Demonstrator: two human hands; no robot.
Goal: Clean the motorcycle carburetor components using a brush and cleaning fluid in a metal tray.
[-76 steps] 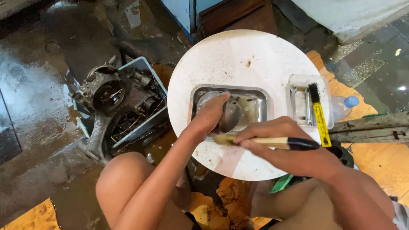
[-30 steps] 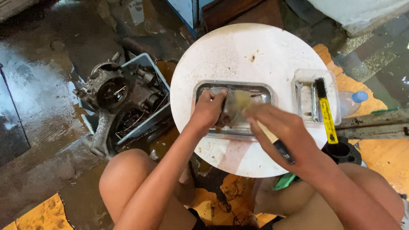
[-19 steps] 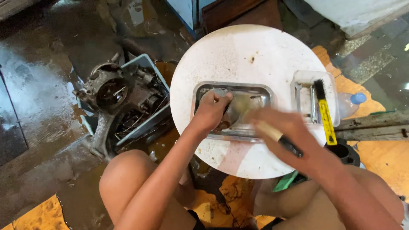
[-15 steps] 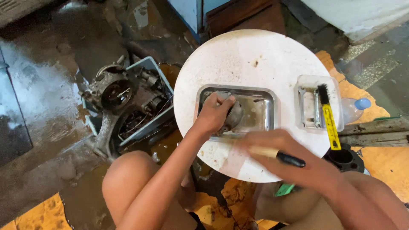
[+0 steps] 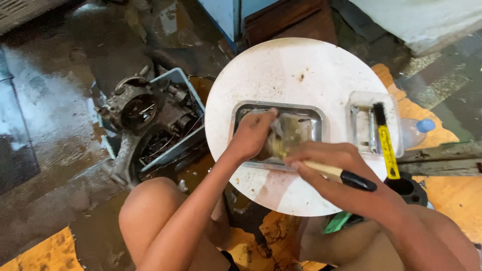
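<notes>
Brush back in tray

Right hand (image 5: 326, 160) grips paintbrush (image 5: 336, 173), bristles now in metal tray (image 5: 306, 114) at counter (image 5: 281, 65) centre, up from 6 o'clock rim. Left hand (image 5: 251, 135) fingers stay closed on part (image 5: 293, 131) there.
</notes>
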